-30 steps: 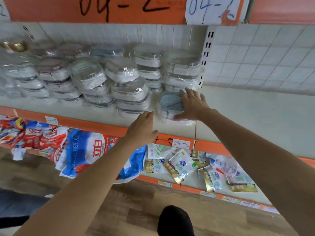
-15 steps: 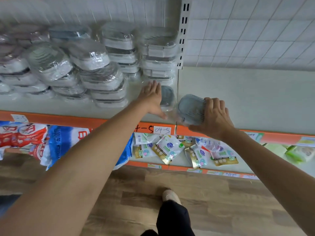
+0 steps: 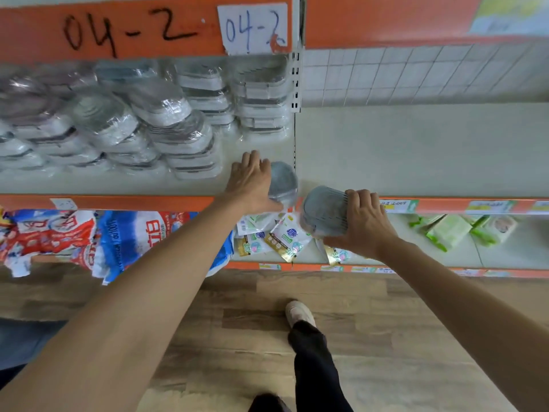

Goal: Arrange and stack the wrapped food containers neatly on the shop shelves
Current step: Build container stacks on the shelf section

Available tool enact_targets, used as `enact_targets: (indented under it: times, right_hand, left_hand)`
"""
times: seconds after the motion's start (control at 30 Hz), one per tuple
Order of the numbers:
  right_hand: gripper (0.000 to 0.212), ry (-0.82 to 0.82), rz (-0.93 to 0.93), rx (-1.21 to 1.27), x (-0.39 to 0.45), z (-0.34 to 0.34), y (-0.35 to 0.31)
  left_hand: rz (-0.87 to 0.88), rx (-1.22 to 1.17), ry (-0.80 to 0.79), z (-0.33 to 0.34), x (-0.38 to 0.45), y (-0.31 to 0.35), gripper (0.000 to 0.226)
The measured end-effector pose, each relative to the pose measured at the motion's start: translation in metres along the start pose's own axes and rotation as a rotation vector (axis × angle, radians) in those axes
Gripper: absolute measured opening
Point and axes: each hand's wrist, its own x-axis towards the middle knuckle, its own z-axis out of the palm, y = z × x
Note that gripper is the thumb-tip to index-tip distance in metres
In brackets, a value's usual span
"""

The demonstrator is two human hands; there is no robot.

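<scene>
Container (image 3: 325,211) gripped, right hand (image 3: 367,224) fingers curled | left hand (image 3: 252,185) grips another (image 3: 283,182) | tag (image 3: 252,28) "04-2"

Pale shelf (image 3: 416,150) carries stacked wrapped containers (image 3: 184,129).

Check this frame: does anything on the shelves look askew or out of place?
Yes. The front stacks of wrapped containers lean and slump rather than sitting level, unlike the squarer stacks at the back. On the shelf below, sachets lie scattered at angles. Each hand holds a grey container: left hand, right hand.
</scene>
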Motion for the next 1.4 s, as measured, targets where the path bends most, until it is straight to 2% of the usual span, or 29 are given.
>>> enact_targets:
  times: [0.1, 0.27, 0.5, 0.73, 0.93, 1.07, 1.4]
  right_hand:
    - [0.097, -0.008, -0.064, -0.017, -0.032, -0.025, -0.014]
    - [0.099, 0.068, -0.097, 0.029, -0.083, -0.085, -0.029]
    - [0.098, 0.250, -0.067, -0.001, -0.125, -0.181, -0.025]
    - [0.103, 0.382, -0.039, -0.022, -0.120, -0.249, -0.012]
    - [0.105, 0.449, -0.097, -0.033, -0.069, -0.305, 0.005]
    - [0.107, 0.523, -0.125, -0.035, -0.011, -0.344, 0.012]
    - [0.107, 0.453, -0.135, 0.137, 0.121, -0.409, 0.026]
  left_hand:
    - [0.055, 0.020, -0.102, -0.020, -0.045, 0.001, 0.087]
    - [0.139, -0.033, -0.158, -0.091, -0.095, -0.001, 0.092]
    - [0.260, 0.024, -0.008, -0.199, -0.118, 0.025, 0.098]
    - [0.297, 0.080, 0.233, -0.279, -0.098, 0.047, 0.089]
    - [0.270, 0.074, 0.300, -0.337, -0.048, 0.046, 0.101]
    - [0.237, 0.041, 0.357, -0.369, -0.015, 0.040, 0.101]
    - [0.079, -0.119, 0.383, -0.391, 0.030, 0.005, 0.088]
